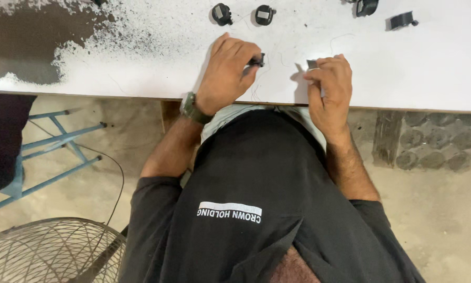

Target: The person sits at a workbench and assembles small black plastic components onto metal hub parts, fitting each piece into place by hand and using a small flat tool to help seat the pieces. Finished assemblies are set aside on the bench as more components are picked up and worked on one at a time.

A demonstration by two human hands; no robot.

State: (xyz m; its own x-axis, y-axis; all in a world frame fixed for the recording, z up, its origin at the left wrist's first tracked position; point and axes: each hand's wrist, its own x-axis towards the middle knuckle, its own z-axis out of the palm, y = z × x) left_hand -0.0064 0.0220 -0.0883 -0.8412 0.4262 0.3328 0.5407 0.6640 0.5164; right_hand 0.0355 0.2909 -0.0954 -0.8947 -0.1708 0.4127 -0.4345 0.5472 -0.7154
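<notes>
Pinched between the fingertips of the left hand [227, 73] is a small black plastic part [257, 61], held just above the white table [435, 63] near its front edge. A small grey piece [312, 64] is clamped in the right hand [327, 86]. Fine wire strands [256, 91] trail between both and could probably be snagged or snapped by a sideways pull. Either piece, being tiny, could slip over the edge. Four similar black parts [265, 14] lie well apart at the far side.
</notes>
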